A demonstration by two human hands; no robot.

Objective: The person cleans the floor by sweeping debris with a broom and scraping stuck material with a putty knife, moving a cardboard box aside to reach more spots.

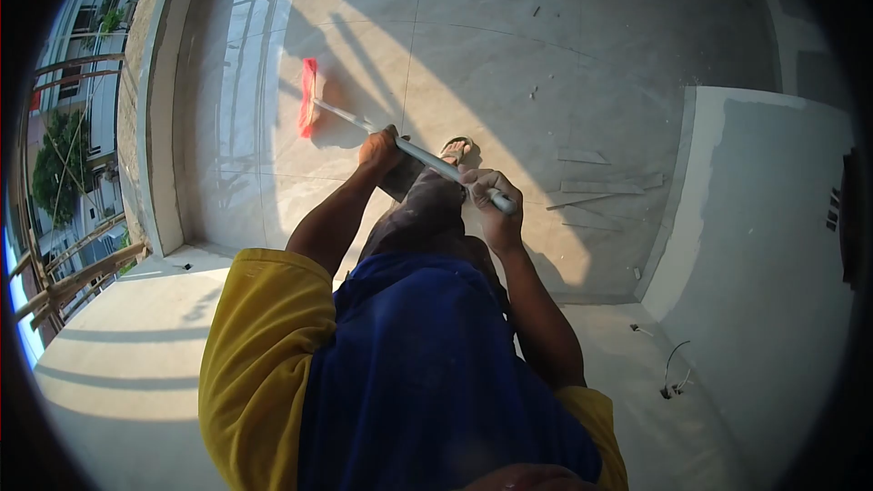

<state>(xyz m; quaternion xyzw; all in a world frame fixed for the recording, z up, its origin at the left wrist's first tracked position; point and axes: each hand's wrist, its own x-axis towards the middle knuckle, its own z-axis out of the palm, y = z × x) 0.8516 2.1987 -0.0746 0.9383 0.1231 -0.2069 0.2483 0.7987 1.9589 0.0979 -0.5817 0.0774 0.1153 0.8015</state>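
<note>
We see the left hand (381, 150) wrapped around the pole (430, 157) partway down, probably to steer, and the right hand (496, 200) clasped near its top, probably for leverage, the red head (307, 98) on or just above the floor (546, 55).

We are looking at a room in an unfinished building — a construction site, by all signs. Loose wires (670, 362) stick out of the pale wall (582, 345), and a second wall (773, 209) wears a patchy, two-toned coat. Flat strips (600, 188) lie on the bare grey floor (509, 82). Past the open side we make out rough scaffold-like poles (77, 291) — with neighbouring buildings (84, 23) and a tree (62, 168) beyond.
</note>
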